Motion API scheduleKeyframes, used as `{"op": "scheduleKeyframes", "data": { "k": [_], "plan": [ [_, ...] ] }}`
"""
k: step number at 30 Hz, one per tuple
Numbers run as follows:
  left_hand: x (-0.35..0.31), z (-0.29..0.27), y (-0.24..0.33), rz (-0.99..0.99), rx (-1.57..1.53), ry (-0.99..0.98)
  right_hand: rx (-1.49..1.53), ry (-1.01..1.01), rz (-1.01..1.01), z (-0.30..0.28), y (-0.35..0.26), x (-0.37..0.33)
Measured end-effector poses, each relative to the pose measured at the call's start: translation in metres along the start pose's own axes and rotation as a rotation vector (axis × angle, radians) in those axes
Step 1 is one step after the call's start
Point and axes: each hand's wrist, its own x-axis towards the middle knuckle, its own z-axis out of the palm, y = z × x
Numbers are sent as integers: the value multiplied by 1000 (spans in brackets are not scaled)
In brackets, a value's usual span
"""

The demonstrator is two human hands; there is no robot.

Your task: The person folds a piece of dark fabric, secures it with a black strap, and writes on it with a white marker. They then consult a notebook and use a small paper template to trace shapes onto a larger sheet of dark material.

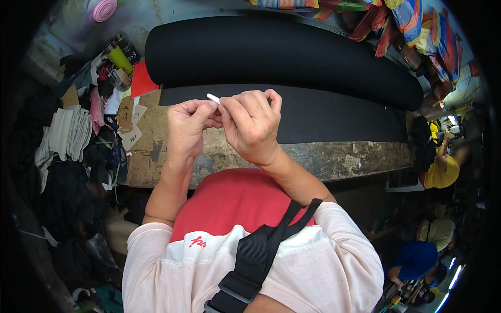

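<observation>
Jutting up-left between left grip [183, 125] and right grip [253, 121], a white stick [213, 98]

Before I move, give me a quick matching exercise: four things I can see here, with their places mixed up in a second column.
1. White stick
2. Black fabric roll
3. Red sheet
4. Stack of folded cloth

A. Lies along the back of the table
B. Farthest left of the four
C. Held up where the left hand and right hand meet
D. At the roll's left end

Pairs: 1-C, 2-A, 3-D, 4-B
</observation>
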Motion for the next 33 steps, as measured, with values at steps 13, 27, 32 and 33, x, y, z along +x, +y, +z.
{"op": "scheduleKeyframes", "data": {
  "k": [13, 27, 32, 33],
  "plan": [
    [6, 0, -6, 36, 1, -35, 244, -44, 277, -2, -1, -3],
    [7, 8, -5, 4, -44, -26, 513, -2, 503, 1, 1, -5],
    [12, 6, -8, 80, -44, -52, 1151, -20, 1006, 6, 4, -5],
    [14, 6, -8, 100, -31, -51, 1162, -66, 1005, 6, 6, -4]
  ]
}}
